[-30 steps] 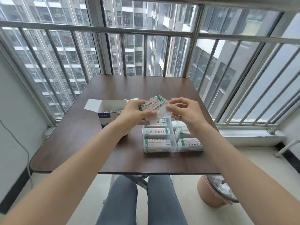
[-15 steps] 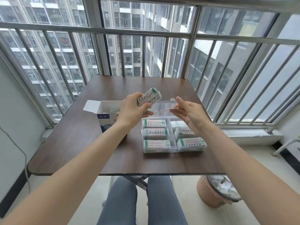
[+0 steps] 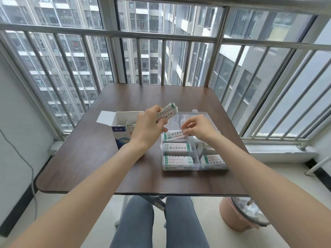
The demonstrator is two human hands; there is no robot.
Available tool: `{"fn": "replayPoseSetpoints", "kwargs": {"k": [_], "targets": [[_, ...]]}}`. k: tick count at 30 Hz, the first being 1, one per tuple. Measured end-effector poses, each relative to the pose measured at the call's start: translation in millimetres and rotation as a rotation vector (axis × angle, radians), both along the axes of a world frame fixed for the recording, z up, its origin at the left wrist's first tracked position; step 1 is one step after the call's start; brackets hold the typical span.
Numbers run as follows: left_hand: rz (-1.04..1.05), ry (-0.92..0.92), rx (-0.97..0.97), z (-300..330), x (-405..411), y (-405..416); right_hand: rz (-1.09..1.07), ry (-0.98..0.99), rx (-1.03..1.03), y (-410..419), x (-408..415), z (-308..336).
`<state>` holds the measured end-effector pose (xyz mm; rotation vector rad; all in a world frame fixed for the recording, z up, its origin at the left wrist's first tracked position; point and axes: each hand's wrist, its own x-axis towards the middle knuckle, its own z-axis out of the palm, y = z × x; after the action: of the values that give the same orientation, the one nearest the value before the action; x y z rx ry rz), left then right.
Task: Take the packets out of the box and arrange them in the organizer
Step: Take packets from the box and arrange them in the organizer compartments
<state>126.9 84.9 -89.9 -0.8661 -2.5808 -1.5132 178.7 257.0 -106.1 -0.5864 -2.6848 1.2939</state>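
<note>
Your left hand (image 3: 147, 125) grips spare packets (image 3: 165, 113) above the box (image 3: 121, 129) | your right hand (image 3: 198, 128) pinches one packet (image 3: 172, 135) over the organizer (image 3: 195, 166) | tabletop (image 3: 89, 158)

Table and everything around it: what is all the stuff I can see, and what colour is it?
table: one, dark brown, centre
box: one, white and blue, open, left on table
organizer: one, clear plastic, right of box
packets in organizer: several stacks, white with green
held packets: small bunch, white with green, above box and organizer
bin: one, pinkish, floor at right
railing: grey metal bars, behind table
left hand: grips held packets
right hand: pinches one packet over organizer
legs: two, grey trousers
</note>
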Motion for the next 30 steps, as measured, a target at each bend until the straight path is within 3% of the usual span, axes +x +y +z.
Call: {"fn": "replayPoseSetpoints", "kwargs": {"k": [9,15,18,21,23,25,30], "targets": [[-0.043,-0.033,0.032,0,2,3,0.027,-0.021,0.315,-16,-12,-11],[-0.064,-0.062,0.079,3,3,0,0.049,-0.035,0.330,-19,-15,-14],[-0.082,-0.162,0.155,4,5,-1,0.063,-0.039,0.330,-19,-13,-13],[-0.128,-0.351,0.270,3,6,-5,-0.050,0.124,0.187,-15,-3,3],[-0.169,-0.450,0.326,4,8,-5,-0.126,0.279,-0.145,-11,12,22],[-0.224,-0.524,0.353,5,11,-3,-0.044,0.325,-0.446,-10,25,36],[-0.327,-0.614,0.358,6,22,6,-0.028,0.328,-0.381,-11,36,34]]}}
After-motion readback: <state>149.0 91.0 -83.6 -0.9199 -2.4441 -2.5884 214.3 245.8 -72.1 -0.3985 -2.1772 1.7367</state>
